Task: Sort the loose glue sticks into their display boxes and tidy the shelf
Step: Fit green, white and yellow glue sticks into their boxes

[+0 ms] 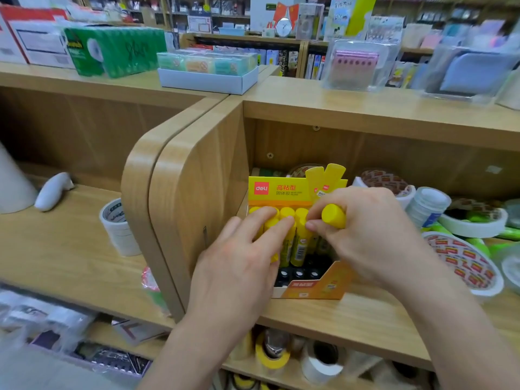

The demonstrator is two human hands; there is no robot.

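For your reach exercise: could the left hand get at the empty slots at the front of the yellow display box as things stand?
Probably yes: the left hand rests on the glue sticks just behind the empty slots, and nothing covers them.

Display box [315, 285] tight against curved wooden side panel [194, 192] on left; no passage that side. Overhead shelf board [365, 114] caps the bay, upright yellow header card [278, 190] closes off the rear. Right flank crowded: tape rolls [464, 260] stacked just beside the box. Front rows of box empty, dark sockets [298, 274] exposed behind the low front wall. Rear rows filled by standing glue sticks [299, 246]. Bare strip of shelf [351, 319] open before the box. Both hands [236, 266] occupy the space above.
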